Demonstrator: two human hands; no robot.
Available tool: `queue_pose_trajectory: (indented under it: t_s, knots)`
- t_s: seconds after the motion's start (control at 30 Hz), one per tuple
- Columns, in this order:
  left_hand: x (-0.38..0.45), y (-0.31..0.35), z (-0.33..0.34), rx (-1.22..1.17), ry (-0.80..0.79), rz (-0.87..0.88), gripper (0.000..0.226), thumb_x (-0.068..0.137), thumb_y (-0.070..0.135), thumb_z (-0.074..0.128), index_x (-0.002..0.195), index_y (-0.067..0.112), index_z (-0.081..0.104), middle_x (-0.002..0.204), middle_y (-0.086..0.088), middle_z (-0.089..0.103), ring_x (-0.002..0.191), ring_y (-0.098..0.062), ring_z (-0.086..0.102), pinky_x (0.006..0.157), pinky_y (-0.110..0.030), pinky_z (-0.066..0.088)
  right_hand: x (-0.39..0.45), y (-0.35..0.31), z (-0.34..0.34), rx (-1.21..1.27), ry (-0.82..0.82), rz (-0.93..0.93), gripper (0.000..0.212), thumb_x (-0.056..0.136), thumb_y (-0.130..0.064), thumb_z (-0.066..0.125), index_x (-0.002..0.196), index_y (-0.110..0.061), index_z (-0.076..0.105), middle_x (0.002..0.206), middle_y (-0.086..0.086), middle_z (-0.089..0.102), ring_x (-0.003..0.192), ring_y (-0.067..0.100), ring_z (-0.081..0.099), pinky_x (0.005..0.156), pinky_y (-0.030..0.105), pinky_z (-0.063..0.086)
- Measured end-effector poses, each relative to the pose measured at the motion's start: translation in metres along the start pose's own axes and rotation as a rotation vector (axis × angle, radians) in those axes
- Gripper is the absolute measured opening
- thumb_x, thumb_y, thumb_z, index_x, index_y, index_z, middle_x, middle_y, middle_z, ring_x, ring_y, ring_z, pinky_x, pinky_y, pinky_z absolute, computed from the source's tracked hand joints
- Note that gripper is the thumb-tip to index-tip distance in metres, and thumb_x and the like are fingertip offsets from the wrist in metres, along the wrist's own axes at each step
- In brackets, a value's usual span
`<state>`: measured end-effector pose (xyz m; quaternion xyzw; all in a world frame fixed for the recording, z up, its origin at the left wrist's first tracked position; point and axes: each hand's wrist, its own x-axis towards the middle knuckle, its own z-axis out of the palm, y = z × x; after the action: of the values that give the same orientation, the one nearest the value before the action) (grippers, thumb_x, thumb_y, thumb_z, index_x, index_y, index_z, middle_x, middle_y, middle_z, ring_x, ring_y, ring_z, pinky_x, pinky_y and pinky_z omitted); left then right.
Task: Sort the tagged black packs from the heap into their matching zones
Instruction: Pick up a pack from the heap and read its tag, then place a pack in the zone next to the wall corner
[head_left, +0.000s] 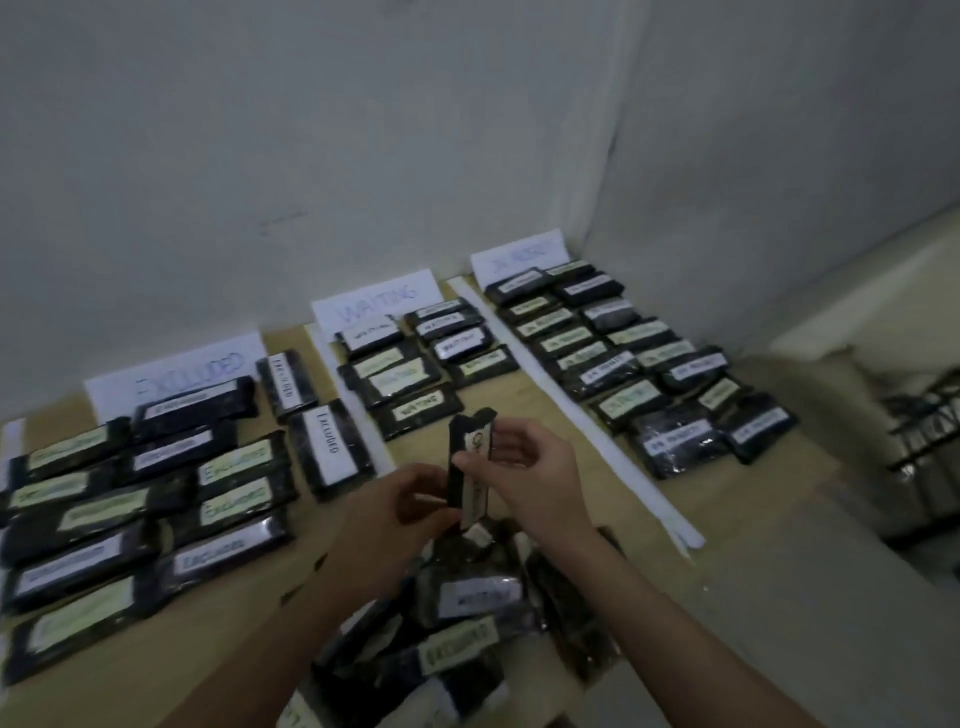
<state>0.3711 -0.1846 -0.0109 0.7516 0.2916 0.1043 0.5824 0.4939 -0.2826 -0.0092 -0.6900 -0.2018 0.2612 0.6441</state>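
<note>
Above the heap (462, 613), both hands' grips (400, 501) (524, 467) pinch one upright pack (470, 467).

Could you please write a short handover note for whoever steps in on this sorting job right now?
Left hand and right hand both pinch one pack, held upright above the heap; its tag is too blurred to read.
Zones, left to right: EXCLUDED sign, WAITING sign, and a third sign I cannot read, split by white strips.
Done: many packs already lie in all three zones.
Left: read the tag, place the held pack, then clear the heap, where WAITING and EXCLUDED tags show.
</note>
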Motion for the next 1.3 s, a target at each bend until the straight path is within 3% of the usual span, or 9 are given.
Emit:
queue_pose_trajectory:
  t_s: [0.1, 0.23, 0.33, 0.43, 0.6, 0.77, 0.97, 1.2, 1.3]
  knots:
    - [0.014, 0.015, 0.04, 0.07, -0.024, 0.059, 0.021, 0.076, 0.009, 0.073, 0.092, 0.017, 0.064, 0.089, 0.004, 0.072, 0.08, -0.004, 0.069, 0.073, -0.02, 0.055, 0.008, -0.005, -0.046, -0.141, -0.087, -0.097, 0.048, 0.063, -0.018, 0.085, 0.105, -0.023, 0.06, 0.096, -0.011, 0.065, 0.092, 0.005, 0.062, 0.077, 0.024, 0.055]
    - [0.033, 0.031, 0.102, 0.083, -0.139, 0.084, 0.027, 0.078, 0.008, 0.071, 0.099, 0.024, 0.062, 0.099, 0.006, 0.069, 0.087, -0.002, 0.067, 0.081, -0.022, 0.054, 0.018, 0.005, -0.117, -0.344, -0.116, -0.256, 0.053, 0.065, -0.019, 0.084, 0.113, -0.022, 0.061, 0.103, -0.01, 0.064, 0.099, 0.009, 0.061, 0.082, 0.028, 0.054]
    - [0.04, 0.037, 0.142, 0.222, -0.249, 0.111, 0.035, 0.082, 0.021, 0.068, 0.113, 0.03, 0.055, 0.109, 0.018, 0.06, 0.101, 0.003, 0.058, 0.084, -0.013, 0.049, 0.026, 0.015, -0.173, -0.532, -0.077, -0.384, 0.053, 0.061, -0.019, 0.081, 0.109, -0.016, 0.059, 0.096, -0.009, 0.063, 0.09, 0.012, 0.062, 0.078, 0.029, 0.053]
    - [0.042, 0.042, 0.169, 0.325, -0.244, 0.124, 0.036, 0.089, 0.022, 0.06, 0.123, 0.024, 0.051, 0.113, 0.018, 0.053, 0.107, 0.006, 0.048, 0.076, 0.001, 0.04, 0.037, 0.03, -0.23, -0.829, -0.256, -0.549, 0.051, 0.06, -0.02, 0.073, 0.109, -0.012, 0.059, 0.104, 0.003, 0.061, 0.096, 0.019, 0.057, 0.078, 0.031, 0.05]
    - [0.04, 0.04, 0.193, 0.339, -0.181, 0.091, 0.035, 0.091, 0.017, 0.056, 0.125, 0.021, 0.052, 0.12, 0.012, 0.055, 0.111, 0.005, 0.047, 0.08, -0.003, 0.043, 0.06, 0.064, -0.282, -1.181, -0.546, -0.669, 0.062, 0.049, -0.015, 0.083, 0.107, -0.006, 0.061, 0.106, 0.011, 0.059, 0.093, 0.028, 0.06, 0.071, 0.038, 0.056]
    - [0.036, 0.038, 0.201, 0.343, -0.154, 0.038, 0.033, 0.091, 0.017, 0.055, 0.123, 0.024, 0.052, 0.113, 0.016, 0.054, 0.111, 0.003, 0.049, 0.087, -0.012, 0.045, 0.072, 0.081, -0.294, -1.235, -0.608, -0.687, 0.065, 0.04, -0.007, 0.083, 0.103, -0.005, 0.065, 0.102, 0.011, 0.062, 0.091, 0.03, 0.064, 0.067, 0.039, 0.058]
    - [0.034, 0.036, 0.205, 0.334, -0.128, 0.002, 0.031, 0.09, 0.015, 0.056, 0.118, 0.026, 0.054, 0.111, 0.017, 0.057, 0.11, 0.002, 0.052, 0.095, -0.019, 0.045, 0.076, 0.091, -0.3, -1.233, -0.636, -0.707, 0.054, 0.053, -0.009, 0.068, 0.106, -0.003, 0.066, 0.102, 0.014, 0.061, 0.092, 0.032, 0.062, 0.071, 0.037, 0.056]
    - [0.022, 0.03, 0.194, 0.336, -0.042, 0.024, 0.029, 0.089, 0.015, 0.058, 0.117, 0.022, 0.058, 0.11, 0.017, 0.061, 0.101, 0.017, 0.052, 0.083, -0.001, 0.041, 0.064, 0.084, -0.282, -1.111, -0.656, -0.69, 0.051, 0.064, -0.01, 0.059, 0.116, -0.008, 0.061, 0.107, 0.011, 0.057, 0.094, 0.03, 0.059, 0.07, 0.041, 0.053]
    - [0.008, 0.024, 0.176, 0.371, 0.05, -0.006, 0.029, 0.089, 0.011, 0.057, 0.115, 0.022, 0.059, 0.107, 0.021, 0.059, 0.097, 0.024, 0.049, 0.085, -0.005, 0.044, 0.052, 0.076, -0.247, -1.005, -0.725, -0.698, 0.042, 0.075, -0.013, 0.059, 0.117, -0.008, 0.06, 0.108, 0.011, 0.06, 0.095, 0.027, 0.06, 0.075, 0.038, 0.054]
